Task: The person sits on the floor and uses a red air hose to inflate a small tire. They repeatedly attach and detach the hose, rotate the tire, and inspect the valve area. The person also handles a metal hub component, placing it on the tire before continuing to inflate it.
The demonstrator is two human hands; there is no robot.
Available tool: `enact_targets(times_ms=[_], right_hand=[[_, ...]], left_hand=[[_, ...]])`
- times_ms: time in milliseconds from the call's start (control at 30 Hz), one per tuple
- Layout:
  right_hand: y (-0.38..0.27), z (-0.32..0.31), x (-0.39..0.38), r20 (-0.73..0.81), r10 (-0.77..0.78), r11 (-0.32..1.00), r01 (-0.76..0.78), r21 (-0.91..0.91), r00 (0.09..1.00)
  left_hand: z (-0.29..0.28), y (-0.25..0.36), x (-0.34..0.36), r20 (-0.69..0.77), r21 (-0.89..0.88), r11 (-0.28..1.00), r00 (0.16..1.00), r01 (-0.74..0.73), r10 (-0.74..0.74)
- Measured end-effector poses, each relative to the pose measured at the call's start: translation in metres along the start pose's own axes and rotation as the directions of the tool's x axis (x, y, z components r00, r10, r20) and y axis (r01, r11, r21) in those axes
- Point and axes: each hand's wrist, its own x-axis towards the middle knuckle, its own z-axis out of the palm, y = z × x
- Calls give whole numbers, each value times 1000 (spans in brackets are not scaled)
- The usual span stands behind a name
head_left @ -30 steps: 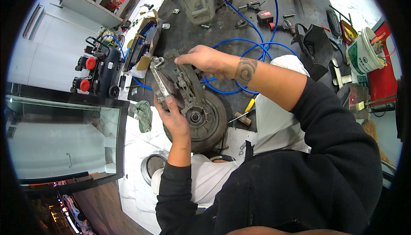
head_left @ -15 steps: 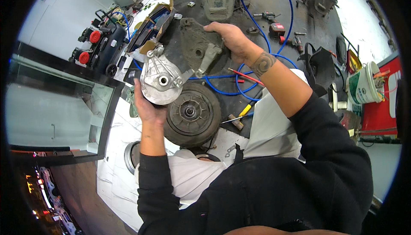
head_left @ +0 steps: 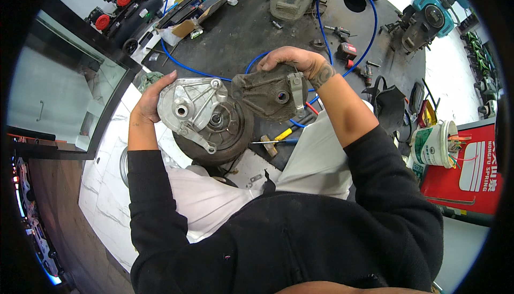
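Note:
My left hand (head_left: 152,98) grips a clean silver cast brake plate (head_left: 193,107) with a centre bore and a lever. Beside it, my right hand (head_left: 292,61) holds a grimy dark plate (head_left: 262,93) of similar kind, with a hole and a lighter lever at its right. Both plates face up over a wheel with a dark tyre (head_left: 214,152), whose hub shows partly between and behind them. A yellow-handled tool (head_left: 284,133) and a hammer (head_left: 269,145) lie just right of the wheel.
A blue hose (head_left: 369,37) loops over the black mat (head_left: 241,42). A parts box (head_left: 193,8), power tool (head_left: 347,51) and dirty plastic part (head_left: 288,2) lie behind. An air compressor (head_left: 123,10) stands back left; a bucket (head_left: 431,144) and teal machine (head_left: 431,18) are at the right.
Both plates have turned flat to face me and moved leftward in the view, now side by side. My right hand's plate has come lower and nearer my body. The view has shifted.

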Motion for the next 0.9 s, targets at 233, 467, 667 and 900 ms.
enact_targets(times_ms=[233, 467, 667, 900], right_hand=[[6, 7, 0, 15, 30, 988, -27, -151, 999], [7, 10, 5, 45, 91, 976, -80, -200, 995], [17, 6, 13, 39, 126, 967, -114, -227, 991], [30, -7, 27, 142, 158, 967, -124, -224, 977]], left_hand=[[1, -1, -3, -2, 165, 983, 996, 84, -85], [9, -2, -2, -32, 173, 976, 991, 130, -126], [9, -4, 2, -4, 187, 968, 986, 167, -169], [8, -5, 9, 71, 193, 952, 965, 236, -253]])
